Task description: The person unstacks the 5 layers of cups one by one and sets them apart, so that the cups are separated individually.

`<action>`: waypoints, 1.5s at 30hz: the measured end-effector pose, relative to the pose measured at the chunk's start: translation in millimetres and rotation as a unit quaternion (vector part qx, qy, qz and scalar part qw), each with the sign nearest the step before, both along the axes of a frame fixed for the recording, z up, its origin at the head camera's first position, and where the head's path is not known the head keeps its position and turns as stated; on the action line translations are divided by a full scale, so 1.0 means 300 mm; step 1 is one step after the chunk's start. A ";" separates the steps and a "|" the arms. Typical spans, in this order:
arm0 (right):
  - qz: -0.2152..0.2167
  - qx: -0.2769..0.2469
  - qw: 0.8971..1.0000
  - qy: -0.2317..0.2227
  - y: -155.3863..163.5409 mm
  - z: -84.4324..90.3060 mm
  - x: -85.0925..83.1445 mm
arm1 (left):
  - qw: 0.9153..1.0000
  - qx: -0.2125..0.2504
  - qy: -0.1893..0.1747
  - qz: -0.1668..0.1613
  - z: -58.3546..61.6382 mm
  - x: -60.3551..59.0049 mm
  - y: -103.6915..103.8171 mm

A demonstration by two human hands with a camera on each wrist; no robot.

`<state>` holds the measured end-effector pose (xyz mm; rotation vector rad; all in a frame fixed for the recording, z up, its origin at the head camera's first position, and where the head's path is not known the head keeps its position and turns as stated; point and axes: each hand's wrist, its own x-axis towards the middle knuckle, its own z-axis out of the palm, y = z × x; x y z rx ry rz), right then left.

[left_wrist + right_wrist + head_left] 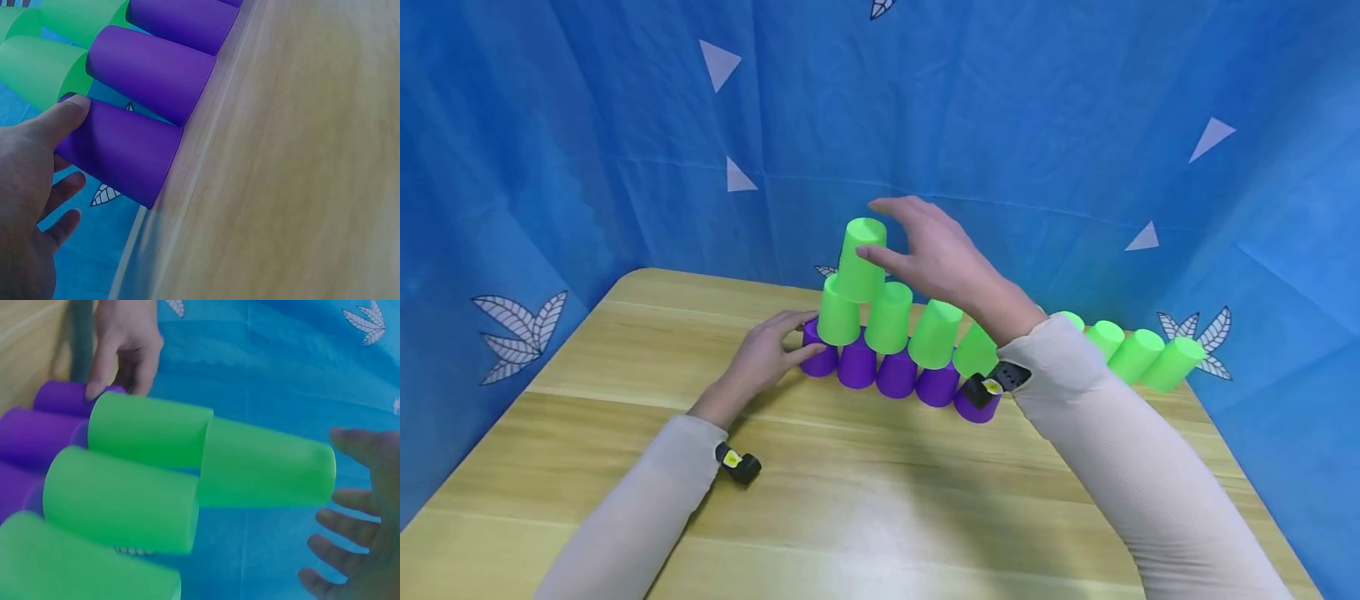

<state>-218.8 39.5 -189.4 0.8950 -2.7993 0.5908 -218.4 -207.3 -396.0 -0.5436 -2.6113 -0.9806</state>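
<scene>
- Top green cup [861, 258] sits upside down on the second-row green cups [887, 318], starting a third level, at the left end of the stack on the desk [865, 500]
- right hand [936, 254] open, fingers spread just beside top cup, seems not gripping
- left hand [767, 350] pinches the end purple cup [817, 354] of the bottom row, thumb and fingers on its sides
- Judgement: steady base lightly, lift fingers straight off so top cup isn't nudged; centre it over the gap below
- spare nested green cups [1138, 350] lie right, near blue cloth backdrop [625, 125]
</scene>
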 end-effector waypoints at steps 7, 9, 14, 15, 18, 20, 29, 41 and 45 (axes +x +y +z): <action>-0.011 0.003 1.000 -0.014 -0.059 -0.020 -0.014 | 1.000 -0.002 -0.013 0.001 -0.008 0.007 -0.005; -0.013 0.003 1.000 -0.013 -0.068 -0.025 -0.015 | 1.000 -0.004 -0.012 0.003 -0.007 0.011 -0.009; -0.010 -0.001 1.000 -0.009 -0.082 -0.027 -0.015 | 1.000 -0.004 -0.006 0.004 0.001 0.018 -0.013; -0.011 -0.004 1.000 -0.007 -0.082 -0.025 -0.015 | 1.000 -0.004 -0.003 0.003 0.003 0.018 -0.012; -0.010 -0.014 1.000 -0.002 -0.080 -0.017 -0.014 | 1.000 -0.001 0.003 0.001 0.009 0.015 -0.012; -0.011 -0.029 1.000 0.000 -0.076 -0.013 -0.008 | 1.000 0.000 0.006 -0.001 0.012 0.012 -0.015; -0.001 -0.104 0.994 0.035 -0.017 0.003 0.060 | 1.000 -0.006 0.000 0.009 0.014 0.016 -0.029; -0.033 -0.215 0.975 0.052 0.156 0.015 0.142 | 1.000 -0.010 -0.012 0.010 0.001 0.009 -0.022; -0.062 -0.229 0.970 0.046 0.211 0.005 0.172 | 1.000 -0.009 -0.018 0.010 -0.009 0.020 -0.020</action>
